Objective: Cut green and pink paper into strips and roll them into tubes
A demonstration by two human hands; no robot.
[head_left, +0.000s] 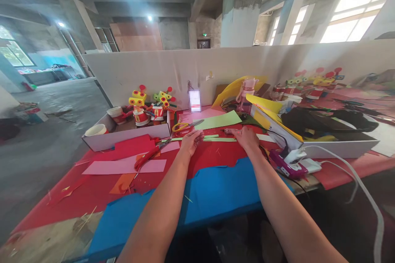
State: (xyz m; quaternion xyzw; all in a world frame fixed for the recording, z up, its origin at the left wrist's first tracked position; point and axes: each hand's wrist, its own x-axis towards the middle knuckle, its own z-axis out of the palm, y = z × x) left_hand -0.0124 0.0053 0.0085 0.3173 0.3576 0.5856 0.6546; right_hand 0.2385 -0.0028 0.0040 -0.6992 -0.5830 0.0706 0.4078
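My left hand (pixel 191 141) is closed, its curled fingers meeting the end of a narrow light green paper strip (pixel 211 136). A second green strip (pixel 220 139) lies just below on the red table covering. My right hand (pixel 247 137) is wrapped around a slim tool with a dark pointed tip (pixel 228 131); the hand hides most of it, so its kind is unclear. Beyond both hands lies a wide light green paper sheet (pixel 219 120). Yellow-handled scissors (pixel 182 126) rest behind my left hand, and red-handled scissors (pixel 149 157) lie to its left.
A white box (pixel 129 143) at left holds paper cups and paper-cup figures. On the right, another box (pixel 336 148) holds black material, beside a purple power strip (pixel 288 165) with white cables. Pink paper (pixel 123 167) and blue cloth-like sheeting (pixel 224 185) cover the near side. A white partition (pixel 148 65) stands behind.
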